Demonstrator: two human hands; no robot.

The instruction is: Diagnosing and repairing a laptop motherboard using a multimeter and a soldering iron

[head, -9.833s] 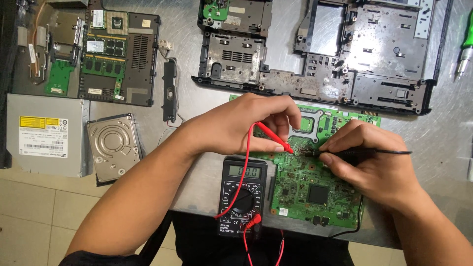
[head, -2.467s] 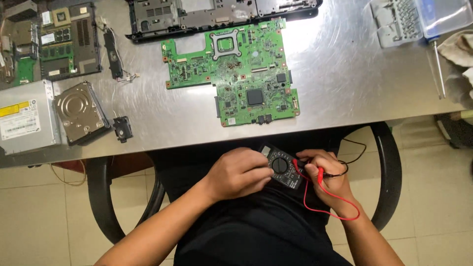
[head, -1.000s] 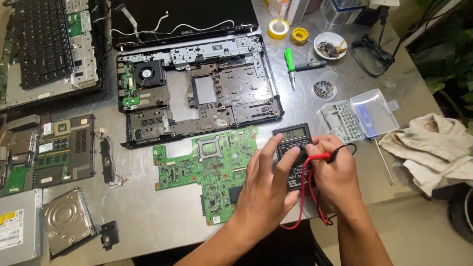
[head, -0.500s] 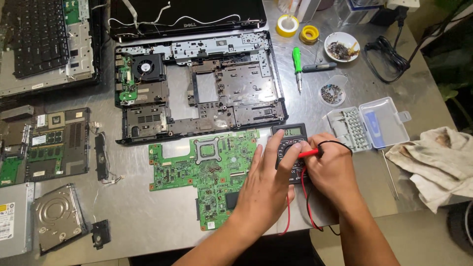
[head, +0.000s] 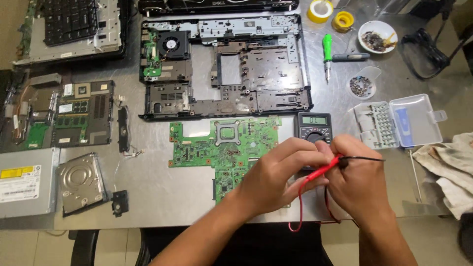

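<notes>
Left hand [head: 281, 180] grips red probe [head: 319, 172]; right hand [head: 357, 180] pinches black probe [head: 362, 158]; one multimeter [head: 313, 126].

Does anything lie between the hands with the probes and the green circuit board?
Nothing visible does. The left hand already overlaps the green circuit board, the right hand holds the red probe beside it, over the multimeter.

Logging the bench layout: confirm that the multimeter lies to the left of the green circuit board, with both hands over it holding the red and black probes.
Not quite. In the head view the multimeter lies to the right of the green circuit board, not the left. The rest holds: the left hand and right hand are over it, holding the red probe and black probe.
</notes>
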